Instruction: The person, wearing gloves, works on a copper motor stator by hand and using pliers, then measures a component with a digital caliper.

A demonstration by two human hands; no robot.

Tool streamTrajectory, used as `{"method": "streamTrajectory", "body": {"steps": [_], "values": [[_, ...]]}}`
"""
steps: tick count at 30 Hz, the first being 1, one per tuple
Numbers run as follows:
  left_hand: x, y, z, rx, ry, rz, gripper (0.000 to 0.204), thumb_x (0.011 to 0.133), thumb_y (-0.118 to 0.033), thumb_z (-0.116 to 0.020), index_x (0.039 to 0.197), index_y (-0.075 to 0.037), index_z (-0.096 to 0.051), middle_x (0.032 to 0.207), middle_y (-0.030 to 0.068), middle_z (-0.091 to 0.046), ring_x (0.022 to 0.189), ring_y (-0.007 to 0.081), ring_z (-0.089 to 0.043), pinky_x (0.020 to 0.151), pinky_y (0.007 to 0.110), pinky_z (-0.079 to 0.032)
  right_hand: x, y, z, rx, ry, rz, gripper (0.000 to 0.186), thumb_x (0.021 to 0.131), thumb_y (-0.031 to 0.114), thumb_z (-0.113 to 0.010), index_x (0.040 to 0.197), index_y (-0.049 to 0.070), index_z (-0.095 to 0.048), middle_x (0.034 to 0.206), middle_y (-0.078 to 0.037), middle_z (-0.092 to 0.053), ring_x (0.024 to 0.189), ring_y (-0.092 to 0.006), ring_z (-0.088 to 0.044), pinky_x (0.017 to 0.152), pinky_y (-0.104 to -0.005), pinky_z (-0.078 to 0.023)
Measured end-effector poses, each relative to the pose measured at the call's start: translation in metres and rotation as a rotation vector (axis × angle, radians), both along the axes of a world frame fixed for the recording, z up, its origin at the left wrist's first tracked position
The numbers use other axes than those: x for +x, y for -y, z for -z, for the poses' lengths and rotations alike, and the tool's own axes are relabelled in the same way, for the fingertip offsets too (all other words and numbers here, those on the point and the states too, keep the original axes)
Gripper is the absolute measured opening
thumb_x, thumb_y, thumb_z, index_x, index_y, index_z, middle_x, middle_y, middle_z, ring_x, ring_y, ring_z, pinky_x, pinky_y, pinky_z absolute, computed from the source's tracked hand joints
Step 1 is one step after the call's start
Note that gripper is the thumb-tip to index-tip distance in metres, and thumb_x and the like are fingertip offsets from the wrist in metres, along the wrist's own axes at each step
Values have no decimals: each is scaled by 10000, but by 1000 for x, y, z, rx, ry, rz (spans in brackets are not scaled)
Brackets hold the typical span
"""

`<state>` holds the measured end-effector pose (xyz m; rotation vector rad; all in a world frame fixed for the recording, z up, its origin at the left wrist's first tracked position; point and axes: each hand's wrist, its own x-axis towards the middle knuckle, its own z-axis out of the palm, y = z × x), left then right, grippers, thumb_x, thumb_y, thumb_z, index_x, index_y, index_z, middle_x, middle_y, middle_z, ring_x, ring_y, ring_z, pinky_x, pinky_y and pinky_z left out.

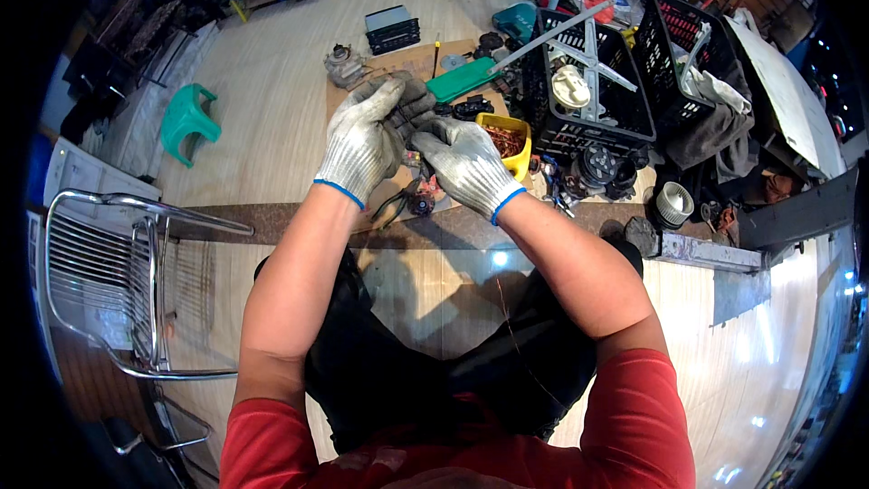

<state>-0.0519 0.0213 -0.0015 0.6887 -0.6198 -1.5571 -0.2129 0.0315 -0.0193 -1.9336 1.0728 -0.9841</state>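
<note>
- So the yellow tub is down among the parts on the floor, with copper-coloured scraps inside.
- Right hand, in a whitish knit glove with a blue cuff edge, is just left of the tub from above. Fingers are bent in toward the other hand; can't tell how tight the grip is or if there's anything in it.
- Left hand, same kind of glove with a dark grey palm side, is further left of the tub. Fingers look partly curled, but I can't tell whether it's got hold of something.
- Pliers and a dark round part are left of the tub and closer to the wearer.
- Green tray is past the tub, a bit to its left.
- Black crate is right of the tub and further out, with a round cream part in it.
- White fan wheel is right of the tub, slightly nearer the wearer.
- Green stool is well apart, way left of the tub.
</note>
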Motion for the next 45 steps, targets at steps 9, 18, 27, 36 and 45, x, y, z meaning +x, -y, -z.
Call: {"method": "streamTrajectory", "body": {"steps": [9, 18, 27, 36, 45], "values": [[8, 0, -5, 17, -29, -19, 247, 1034, -185, -481, 1184, -11, -570, 1028, 141, -676, 885, 300, -695, 759, 439, -598, -5, 5, -6, 76, -109, -70, 289, 919, 250, -538, 979, 9, -686, 958, -245, -678, 926, -407, -642, 788, -463, -496], [20, -3, -12, 9, 211, 254, 226, 1004, -162, -530, 1130, 21, -572, 933, 165, -688, 794, 280, -699, 700, 417, -593, -31, 25, -8, -1, -336, -264, 282, 902, 274, -583, 944, 17, -690, 859, -254, -655, 853, -408, -648, 744, -467, -502], [3, -16, -29, 60, 789, 409, 293, 975, -188, -576, 1126, 64, -590, 970, 142, -713, 773, 153, -681, 718, 271, -564, -48, 35, -17, -175, -438, -61, 260, 900, 282, -576, 912, 64, -718, 959, -227, -666, 926, -415, -639, 802, -488, -512], [0, -11, -24, -157, 1313, 344, 314, 961, -203, -582, 1101, 73, -633, 922, 106, -724, 789, 140, -671, 727, 269, -548, -41, 25, -27, -312, -394, 28, 226, 888, 213, -551, 918, 54, -708, 967, -207, -673, 923, -382, -653, 804, -473, -519], [-2, -6, -6, 60, 370, 137, 325, 1006, -152, -532, 1231, 81, -559, 1100, 172, -677, 956, 255, -689, 810, 368, -590, -20, 3, -22, 46, -52, -7, 330, 921, 289, -539, 963, -1, -693, 939, -253, -668, 907, -435, -632, 791, -480, -487]]}}
